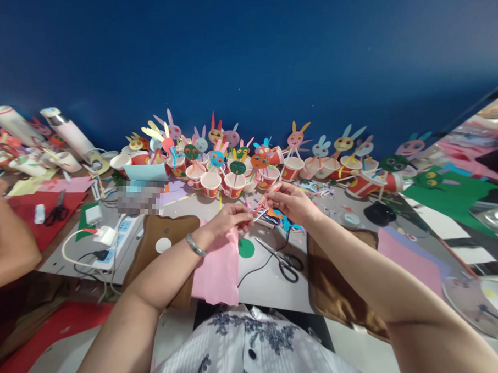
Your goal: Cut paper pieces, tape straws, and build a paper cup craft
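Paper faces [217,160] in cups [210,185] at twelve o'clock look finished, while the thin strip [260,214] over the desk [280,295] at dial-centre, pinched in the left hand [232,217] and right hand's [292,202] grip, seems unfinished.

A smooth dark blue wall [255,55] spans the background. At the far left stand a white cylinder with a red line near its top [14,124] and a pale pink cylindrical tumbler with a metallic band [72,137]. Below them, black-handled scissors [57,211] and a small white bottle [39,214] rest on a flat red sheet [21,209]. Nearby, white plug adapters [105,235] sit beside a white-and-blue power strip [123,228]. A plush brown pad [327,278] lies toward the right, with a black rounded object [379,213] beyond it.
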The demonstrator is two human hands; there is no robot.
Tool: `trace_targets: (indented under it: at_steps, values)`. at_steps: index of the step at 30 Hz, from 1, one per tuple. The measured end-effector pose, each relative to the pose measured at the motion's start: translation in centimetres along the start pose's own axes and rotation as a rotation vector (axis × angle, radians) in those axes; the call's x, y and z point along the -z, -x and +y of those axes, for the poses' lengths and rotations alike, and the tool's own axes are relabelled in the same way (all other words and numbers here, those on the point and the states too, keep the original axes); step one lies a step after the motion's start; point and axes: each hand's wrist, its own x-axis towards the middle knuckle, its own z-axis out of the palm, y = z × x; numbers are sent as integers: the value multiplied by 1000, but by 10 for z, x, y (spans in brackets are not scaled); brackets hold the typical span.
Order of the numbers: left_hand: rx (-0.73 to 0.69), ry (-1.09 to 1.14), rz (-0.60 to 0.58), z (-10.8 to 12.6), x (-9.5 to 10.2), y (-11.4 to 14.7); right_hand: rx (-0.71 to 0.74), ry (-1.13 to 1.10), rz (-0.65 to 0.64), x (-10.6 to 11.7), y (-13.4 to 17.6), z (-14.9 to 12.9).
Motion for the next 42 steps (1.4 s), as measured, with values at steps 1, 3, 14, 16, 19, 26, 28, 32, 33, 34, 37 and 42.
trace_targets:
  at_steps: [1, 3, 14, 16, 19, 26, 28, 32, 33, 34, 37, 42]
  values:
    - [-14, 10, 35, 0, 1, -1, -2, 4, 22, 2, 0, 1]
    - [-56, 41, 116, -1, 3, -3, -10, 17, 76, 6, 1, 4]
    - [-217, 217, 258, 1, 2, -8, -153, 46, 119, -7, 23, 37]
    - [-230, 187, 254, -1, 3, -9, -155, 46, 131, -11, 25, 41]
    - [-246, 135, 258, -3, 5, -10, -133, 48, 162, -17, 27, 44]
    - [-192, 123, 282, 1, 0, -8, -107, 49, 161, -25, 31, 47]
    - [-190, 97, 269, 4, -1, -5, -110, 85, 111, -25, 33, 50]
    - [-180, -42, 273, 6, -2, -2, -66, 187, 22, -28, 35, 59]
    - [-182, -68, 282, 5, -2, -1, -58, 204, 13, -28, 36, 61]
    - [-157, -72, 277, 4, -2, -1, -51, 225, -2, -29, 38, 62]
    - [-116, 27, 237, -1, -7, 0, -13, 294, -28, -26, 46, 59]
    - [-135, 180, 245, -3, -13, 0, 236, 834, -262, 3, 71, 37]
